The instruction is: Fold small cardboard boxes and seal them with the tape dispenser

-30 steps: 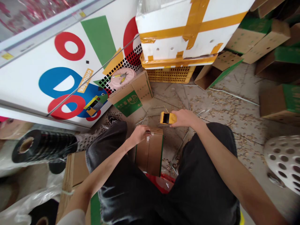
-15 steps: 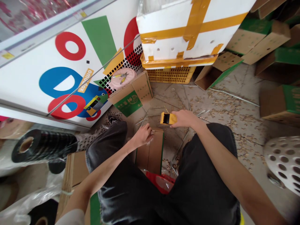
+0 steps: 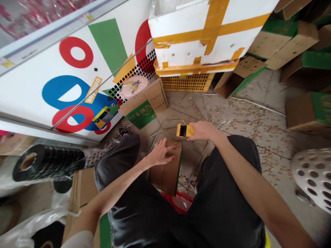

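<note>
Left hand (image 3: 161, 155) has just released its pinch, now lying open and flat on the green-edged brown cardboard carton (image 3: 165, 181); right hand (image 3: 203, 131) keeps clenching a yellow plastic tape dispenser (image 3: 185, 131).

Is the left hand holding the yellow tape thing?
No, the left hand lies open on the cardboard box, while the right hand holds the yellow tape dispenser.

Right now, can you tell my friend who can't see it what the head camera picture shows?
A person sits with a cardboard box on the floor between their legs, their left hand resting on top of it and their right hand holding a yellow tape dispenser. Ahead, a white foam box strapped with yellow tape sits on a yellow plastic crate, beside a white cabinet with big coloured shapes.
</note>
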A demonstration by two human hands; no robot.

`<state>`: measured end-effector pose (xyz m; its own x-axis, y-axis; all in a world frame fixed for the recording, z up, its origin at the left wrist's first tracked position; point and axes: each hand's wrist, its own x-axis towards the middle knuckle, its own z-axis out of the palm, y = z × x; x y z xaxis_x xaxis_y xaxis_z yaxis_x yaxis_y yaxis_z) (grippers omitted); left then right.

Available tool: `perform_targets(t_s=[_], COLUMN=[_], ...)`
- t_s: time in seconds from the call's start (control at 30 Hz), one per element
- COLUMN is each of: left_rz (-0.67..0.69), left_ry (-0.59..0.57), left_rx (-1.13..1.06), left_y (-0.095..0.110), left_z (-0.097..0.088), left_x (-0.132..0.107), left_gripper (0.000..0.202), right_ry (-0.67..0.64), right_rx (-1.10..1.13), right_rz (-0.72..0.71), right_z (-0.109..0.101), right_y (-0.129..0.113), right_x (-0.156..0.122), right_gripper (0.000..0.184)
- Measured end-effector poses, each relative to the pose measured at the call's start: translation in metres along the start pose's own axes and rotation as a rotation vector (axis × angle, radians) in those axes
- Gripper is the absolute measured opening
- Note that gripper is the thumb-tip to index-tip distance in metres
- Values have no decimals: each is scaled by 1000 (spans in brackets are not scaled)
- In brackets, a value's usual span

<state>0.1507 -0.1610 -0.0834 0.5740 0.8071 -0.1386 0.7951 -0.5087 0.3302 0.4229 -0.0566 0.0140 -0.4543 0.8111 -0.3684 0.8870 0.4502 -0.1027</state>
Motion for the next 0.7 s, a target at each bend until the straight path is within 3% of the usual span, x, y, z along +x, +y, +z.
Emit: perform_targets(t_s=[0.17,0.4,0.7], left_rz=[12,114,-38], left_ry=[-94,-127,-220], left_rx=[-67,-150,-178], left_y=[-1,-10,-31], left_z=[-1,-10,0], left_x=[-3,-3,23], left_gripper=[51,43,30], right_ry=[-9,-13,-22], right_rx=[-6,-7,-7], right_rz=[-8,-1,-9], right_z=[0,1,-1], right_y=[0,0,0], right_x=[0,1,0], right_gripper=[65,66,65])
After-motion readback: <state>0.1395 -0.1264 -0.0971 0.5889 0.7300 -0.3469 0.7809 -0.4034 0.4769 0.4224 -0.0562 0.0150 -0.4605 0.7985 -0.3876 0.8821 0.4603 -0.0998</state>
